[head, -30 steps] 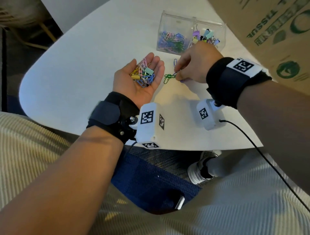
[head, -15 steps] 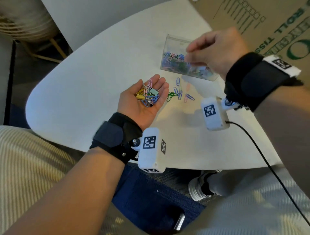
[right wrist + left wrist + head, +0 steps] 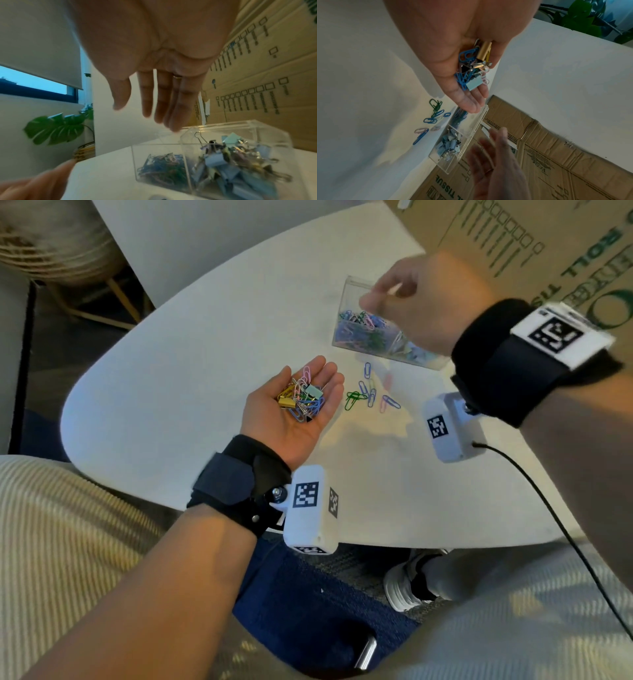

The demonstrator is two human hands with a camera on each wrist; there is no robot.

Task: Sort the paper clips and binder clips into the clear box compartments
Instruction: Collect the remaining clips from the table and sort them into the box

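Since a moment ago the right hand [image 3: 421,302] has kept above the clear box [image 3: 346,289] at 1 o'clock on the tabletop [image 3: 191,378], its fingers now loose and apart, holding nothing. The left hand [image 3: 294,409] lies palm up, flat, cupping mixed clips [image 3: 301,398]. Loose paper clips [image 3: 371,395] lie at its 3 o'clock. The right wrist view alone shows binder clips [image 3: 231,162] in the right compartment; the head view blurs and hides them.
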